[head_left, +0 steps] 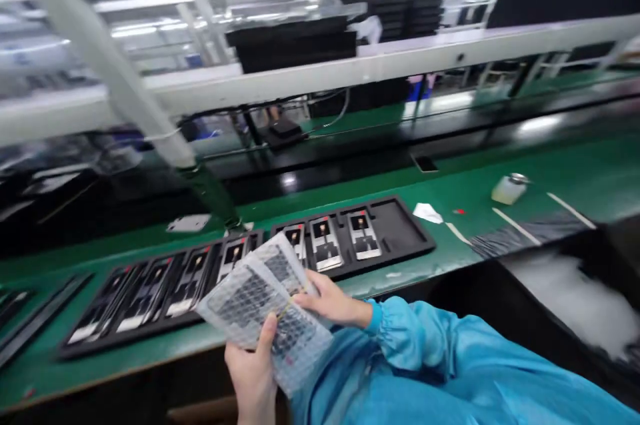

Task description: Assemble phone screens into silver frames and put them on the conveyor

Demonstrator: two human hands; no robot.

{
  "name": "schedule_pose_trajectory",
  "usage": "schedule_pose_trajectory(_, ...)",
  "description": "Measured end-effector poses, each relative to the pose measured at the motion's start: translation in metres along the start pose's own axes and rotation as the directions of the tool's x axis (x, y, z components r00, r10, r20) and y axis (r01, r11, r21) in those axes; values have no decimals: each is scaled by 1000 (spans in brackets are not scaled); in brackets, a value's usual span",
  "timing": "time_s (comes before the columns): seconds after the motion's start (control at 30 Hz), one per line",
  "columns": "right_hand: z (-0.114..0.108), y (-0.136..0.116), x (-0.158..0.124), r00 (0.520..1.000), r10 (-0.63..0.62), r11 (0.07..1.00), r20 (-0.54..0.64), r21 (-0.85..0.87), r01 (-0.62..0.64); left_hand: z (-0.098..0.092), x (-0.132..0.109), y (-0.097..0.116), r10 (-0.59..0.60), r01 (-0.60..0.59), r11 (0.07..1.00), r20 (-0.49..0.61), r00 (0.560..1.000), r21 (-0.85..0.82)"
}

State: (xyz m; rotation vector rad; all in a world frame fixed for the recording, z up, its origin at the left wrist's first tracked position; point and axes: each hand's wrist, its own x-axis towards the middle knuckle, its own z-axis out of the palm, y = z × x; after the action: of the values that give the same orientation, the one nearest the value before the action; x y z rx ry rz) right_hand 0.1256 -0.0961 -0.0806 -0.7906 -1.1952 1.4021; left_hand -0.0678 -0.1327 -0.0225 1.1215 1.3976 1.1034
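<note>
Bubble-wrap pouch (250, 298), low centre of the frame, probably light, floppy and slick; its edges seem the best hold. Both hands grip it: left hand (255, 371) its lower edge, right hand (327, 301) its side. Beyond, black trays (400, 233) lie on the green tabletop (550, 175).

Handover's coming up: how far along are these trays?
Done: the left tray looks full, and the right tray holds three parts. In hand: left hand and right hand grip a bubble-wrap pack. Left: the right tray's end slot is empty.
</note>
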Motion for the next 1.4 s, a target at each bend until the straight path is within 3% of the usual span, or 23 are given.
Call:
schedule_pose_trajectory(0.07,-40,-24,-19,970,-101,995,-223,-46,93,35,26,20,63,-60,997,58,996,-44)
schedule_pose_trajectory(0.13,-81,-41,-45,881,-168,986,-442,-67,154,74,53,43,84,-76,996,164,983,-55)
schedule_pose_trajectory(0.2,-122,-53,-75,737,-193,978,-648,-64,200,125,79,66,71,-66,997,302,951,-26)
schedule_pose_trajectory(0.27,-160,-62,-107,564,-201,969,-801,-80,232,189,99,83,44,-65,997,451,891,33)
schedule_pose_trajectory(0.33,-192,-69,-136,420,-210,963,-883,-111,247,260,110,90,38,-102,992,577,816,79)
schedule_pose_trajectory(0.37,-204,-72,-148,374,-212,960,-903,-121,251,295,112,89,37,-127,987,631,775,98)
schedule_pose_trajectory(0.47,-226,-79,-176,292,-215,954,-932,-137,265,381,109,76,12,-201,965,736,676,169)
schedule_pose_trajectory(0.57,-233,-86,-189,262,-221,952,-940,-149,267,424,105,62,23,-298,925,749,662,235)
schedule_pose_trajectory(0.67,-233,-94,-190,319,-252,956,-914,-184,227,428,107,61,98,-394,887,732,674,243)
schedule_pose_trajectory(0.77,-228,-106,-175,415,-339,939,-844,-277,203,410,105,69,192,-418,894,706,682,161)
schedule_pose_trajectory(0.9,-212,-120,-134,574,-411,912,-708,-334,240,374,89,70,222,-285,958,694,685,-26)
schedule_pose_trajectory(0.97,-203,-123,-115,628,-453,877,-633,-441,189,357,81,65,201,-184,978,684,702,-98)
schedule_pose_trajectory(1.03,-195,-124,-102,632,-547,754,-550,-651,86,341,78,62,176,-105,984,651,739,-147)
schedule_pose_trajectory(1.1,-189,-124,-94,649,-628,542,-428,-840,-30,328,80,63,167,-65,980,590,790,-190)
schedule_pose_trajectory(1.17,-186,-127,-87,715,-640,313,-281,-945,-91,319,84,65,174,-62,971,513,841,-229)
schedule_pose_trajectory(1.23,-182,-132,-80,800,-583,140,-143,-987,-75,313,87,66,188,-78,963,438,879,-258)
schedule_pose_trajectory(1.33,-178,-142,-70,908,-419,24,-12,-1000,-2,312,89,64,205,-101,953,364,908,-285)
schedule_pose_trajectory(1.4,-179,-148,-69,954,-295,46,58,-996,75,312,92,60,214,-110,945,326,921,-310)
